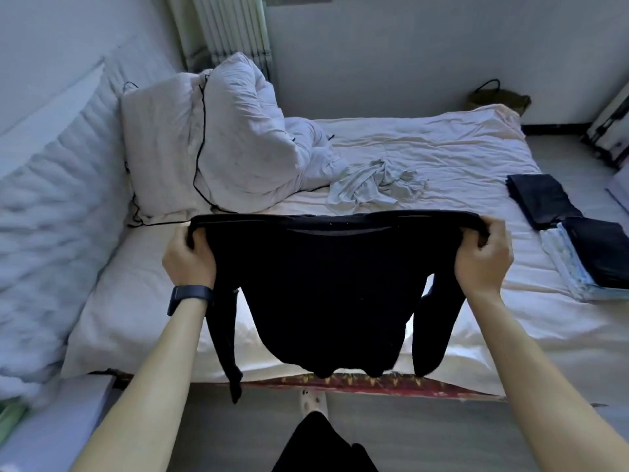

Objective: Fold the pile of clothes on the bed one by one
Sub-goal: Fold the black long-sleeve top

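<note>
Left hand, right hand: raised, clenched.

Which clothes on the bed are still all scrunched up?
The pale grey garment in the middle of the bed: it lies crumpled, while the dark clothes at the right edge are folded flat.

Dim bluish daylight; soft focus; wide-angle bending at edges.

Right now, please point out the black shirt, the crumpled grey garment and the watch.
black shirt (pixel 326 294): head view, the middle of its hanging body.
grey garment (pixel 374 189): head view, its crumpled middle on the bed.
watch (pixel 189 296): head view, the band across the left wrist.
</note>
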The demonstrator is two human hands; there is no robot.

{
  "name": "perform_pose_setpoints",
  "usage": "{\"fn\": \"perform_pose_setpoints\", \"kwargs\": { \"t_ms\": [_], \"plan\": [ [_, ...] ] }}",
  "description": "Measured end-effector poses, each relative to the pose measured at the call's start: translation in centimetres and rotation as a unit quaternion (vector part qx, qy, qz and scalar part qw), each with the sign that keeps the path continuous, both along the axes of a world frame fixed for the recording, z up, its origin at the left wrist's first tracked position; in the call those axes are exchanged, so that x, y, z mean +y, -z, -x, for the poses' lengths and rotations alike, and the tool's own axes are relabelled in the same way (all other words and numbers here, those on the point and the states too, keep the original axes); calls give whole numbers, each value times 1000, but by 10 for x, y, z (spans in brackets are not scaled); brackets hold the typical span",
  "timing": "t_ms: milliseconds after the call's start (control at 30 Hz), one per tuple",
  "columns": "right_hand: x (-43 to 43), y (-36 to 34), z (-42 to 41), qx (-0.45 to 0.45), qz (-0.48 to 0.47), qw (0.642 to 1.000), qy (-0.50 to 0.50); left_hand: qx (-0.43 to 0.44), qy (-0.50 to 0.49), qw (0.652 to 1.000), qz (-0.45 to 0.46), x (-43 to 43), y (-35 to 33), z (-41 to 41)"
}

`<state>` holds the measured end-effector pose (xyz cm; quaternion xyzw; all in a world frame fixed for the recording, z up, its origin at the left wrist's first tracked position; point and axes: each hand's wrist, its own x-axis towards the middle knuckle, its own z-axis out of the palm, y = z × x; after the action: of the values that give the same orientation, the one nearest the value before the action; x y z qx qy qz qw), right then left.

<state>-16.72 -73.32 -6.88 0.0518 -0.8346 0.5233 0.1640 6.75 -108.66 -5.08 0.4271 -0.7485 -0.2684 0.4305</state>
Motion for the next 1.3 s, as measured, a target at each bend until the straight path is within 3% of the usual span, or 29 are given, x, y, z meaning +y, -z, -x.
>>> {"fn": "perform_pose_setpoints", "kwargs": {
  "t_ms": [233,367,567,800,1000,1067,1133,1300],
  "plan": [
    [-71,30,93,-62,-102,992,-42,-76,31,993,-81,-77,36,113],
    [-128,75,165,-117,-197,970,-78,-151,55,975,-152,-132,93,199],
    [-200,165,257,-198,-292,932,-83,-246,124,945,-177,-196,193,304],
    [-246,284,328,-248,-342,903,-81,-333,157,907,-206,-234,323,368],
    [-268,376,362,-266,-328,903,-81,-363,185,888,-213,-254,429,411],
    [-272,402,363,-287,-359,879,-127,-416,210,864,-192,-252,462,415],
    [-271,429,356,-264,-427,846,-181,-474,214,848,-100,-244,489,411],
    [-264,476,343,-298,-549,749,-219,-509,191,839,-8,-235,519,410]
  ]
}}
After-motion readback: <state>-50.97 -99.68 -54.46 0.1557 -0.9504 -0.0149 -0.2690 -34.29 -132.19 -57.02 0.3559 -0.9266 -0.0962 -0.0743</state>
